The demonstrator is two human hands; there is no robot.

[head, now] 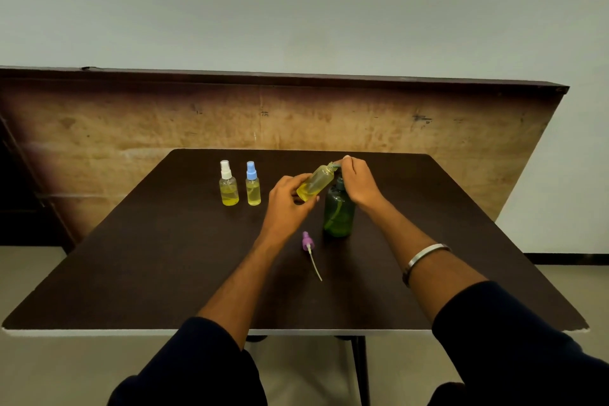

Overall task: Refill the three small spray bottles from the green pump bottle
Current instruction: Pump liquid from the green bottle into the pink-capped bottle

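Observation:
My left hand (287,199) grips an uncapped small spray bottle (317,181) of yellow liquid, tilted with its mouth up against the spout of the green pump bottle (339,212). My right hand (357,181) rests on top of the pump head, fingers curled over it. The green bottle stands upright on the dark table (164,257). A purple spray cap (308,241) with its dip tube lies on the table in front of the green bottle. Two capped small bottles stand at the back left: one with a white cap (228,184), one with a blue cap (253,184), both holding yellow liquid.
A large wooden board (131,128) leans behind the table against the pale wall. The table's front edge (131,331) runs near my sleeves, with floor below it.

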